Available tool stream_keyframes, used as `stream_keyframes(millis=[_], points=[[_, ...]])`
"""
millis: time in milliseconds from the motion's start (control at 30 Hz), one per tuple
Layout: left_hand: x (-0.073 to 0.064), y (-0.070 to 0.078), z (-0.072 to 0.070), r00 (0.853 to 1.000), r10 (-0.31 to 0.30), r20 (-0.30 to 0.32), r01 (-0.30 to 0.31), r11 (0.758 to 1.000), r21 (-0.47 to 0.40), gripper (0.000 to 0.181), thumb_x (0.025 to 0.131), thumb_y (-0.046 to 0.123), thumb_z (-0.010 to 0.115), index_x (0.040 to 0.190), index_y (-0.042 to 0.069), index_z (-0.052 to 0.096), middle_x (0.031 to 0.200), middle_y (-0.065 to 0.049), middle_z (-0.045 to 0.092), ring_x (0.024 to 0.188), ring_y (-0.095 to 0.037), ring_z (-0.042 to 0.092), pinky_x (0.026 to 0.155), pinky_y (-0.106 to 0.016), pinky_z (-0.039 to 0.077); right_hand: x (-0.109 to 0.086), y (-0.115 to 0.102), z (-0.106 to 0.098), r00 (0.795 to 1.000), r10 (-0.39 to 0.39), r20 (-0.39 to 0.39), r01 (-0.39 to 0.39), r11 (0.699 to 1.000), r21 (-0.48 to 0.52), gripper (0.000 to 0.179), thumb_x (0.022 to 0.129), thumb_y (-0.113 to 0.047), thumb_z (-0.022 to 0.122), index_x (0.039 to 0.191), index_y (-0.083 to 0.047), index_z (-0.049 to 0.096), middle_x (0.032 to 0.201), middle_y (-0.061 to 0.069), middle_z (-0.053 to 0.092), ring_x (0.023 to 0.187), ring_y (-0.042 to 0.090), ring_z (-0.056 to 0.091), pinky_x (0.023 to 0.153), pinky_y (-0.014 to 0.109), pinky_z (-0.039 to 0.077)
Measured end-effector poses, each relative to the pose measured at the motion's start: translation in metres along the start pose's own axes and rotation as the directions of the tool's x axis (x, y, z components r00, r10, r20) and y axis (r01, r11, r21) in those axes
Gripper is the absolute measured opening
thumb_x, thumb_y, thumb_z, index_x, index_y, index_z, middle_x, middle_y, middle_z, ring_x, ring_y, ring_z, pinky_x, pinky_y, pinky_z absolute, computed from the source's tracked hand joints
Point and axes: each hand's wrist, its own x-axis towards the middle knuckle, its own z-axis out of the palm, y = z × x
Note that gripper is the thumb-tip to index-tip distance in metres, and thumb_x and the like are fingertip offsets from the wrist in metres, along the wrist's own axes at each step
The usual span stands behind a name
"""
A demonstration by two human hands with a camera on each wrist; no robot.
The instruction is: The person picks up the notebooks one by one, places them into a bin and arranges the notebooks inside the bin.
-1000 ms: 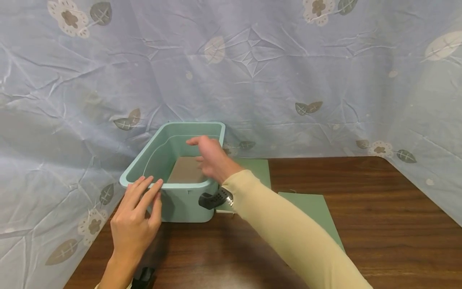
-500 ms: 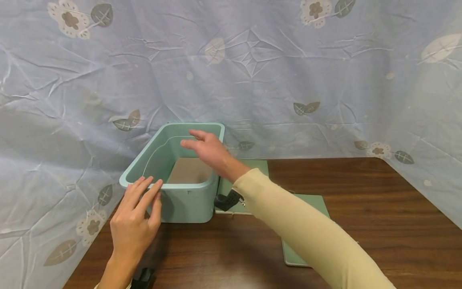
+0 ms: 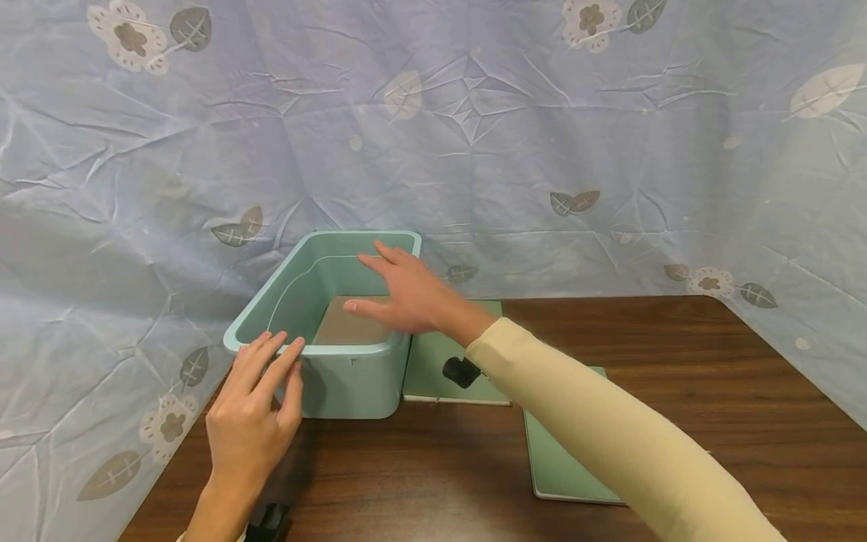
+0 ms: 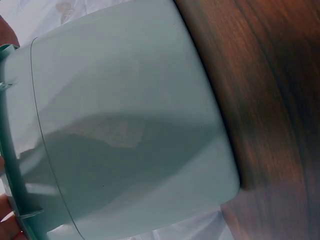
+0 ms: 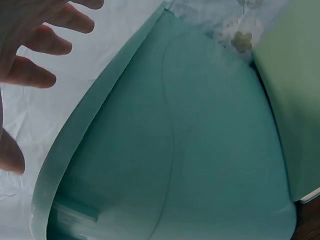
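Observation:
A pale green plastic bin stands on the wooden table, its mouth facing up. My left hand rests its fingertips on the bin's near rim, with the fingers fairly straight and the thumb lower, by the outer wall. Over the bin's right side, my right hand spreads its fingers and holds nothing. The right wrist view shows the same hand's parted fingers beyond the bin's rim. A flat grey-brown thing lies on the bin's floor, partly behind the right hand.
Right of the bin lies a green book, partly under my right wrist. Nearer the front is another green book, partly covered by the right sleeve. A patterned curtain hangs behind the wooden table.
My right hand has drawn back to the right, from over the bin's middle to its right rim, fingers spreading wider. More of both green books shows. The left hand has stayed put.

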Motion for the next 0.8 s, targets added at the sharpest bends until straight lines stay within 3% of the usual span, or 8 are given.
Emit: stream_keyframes(millis=[167,333,533,800], points=[[0.000,0.001,0.000,1.000,-0.002,0.005,0.002,1.000,0.012,0.026,0.089,0.012,0.064,0.112,0.009,0.076,0.114,-0.014,0.073,0.111,-0.037,0.067,0.112,-0.045,0.044,-0.006,0.004,-0.004,0.999,-0.053,0.011,0.054,0.991,-0.123,0.082,0.091,-0.070,0.046,0.158,-0.028,0.025,0.168,0.003,0.011,0.154,0.027,0.016,0.125,0.052,0.018],[-0.001,0.001,0.001,1.000,-0.004,0.008,0.004,1.000,0.015,0.026,0.089,0.012,0.065,0.112,0.009,0.076,0.115,-0.014,0.073,0.112,-0.036,0.066,0.112,-0.046,0.044,-0.011,0.008,-0.007,0.997,-0.054,0.049,0.064,0.974,-0.218,0.084,0.088,-0.078,0.041,0.158,-0.035,0.021,0.168,0.000,0.009,0.155,0.029,0.011,0.125,0.057,0.012],[-0.002,0.003,0.003,1.000,-0.008,0.009,0.008,1.000,0.022,0.027,0.088,0.012,0.065,0.112,0.009,0.076,0.115,-0.014,0.073,0.112,-0.036,0.066,0.111,-0.047,0.045,-0.017,0.020,-0.009,0.993,-0.043,0.109,0.070,0.964,-0.256,0.083,0.085,-0.084,0.034,0.156,-0.045,0.017,0.168,-0.004,0.005,0.156,0.028,-0.002,0.124,0.061,0.002],[-0.001,0.006,0.007,1.000,-0.008,-0.004,0.008,1.000,0.016,0.027,0.087,0.011,0.065,0.112,0.009,0.076,0.114,-0.014,0.073,0.111,-0.036,0.066,0.114,-0.042,0.042,-0.024,0.034,-0.012,0.993,-0.042,0.107,0.069,0.964,-0.256,0.080,0.085,-0.085,0.032,0.154,-0.047,0.020,0.168,-0.004,0.007,0.156,0.030,-0.003,0.123,0.061,-0.001]])
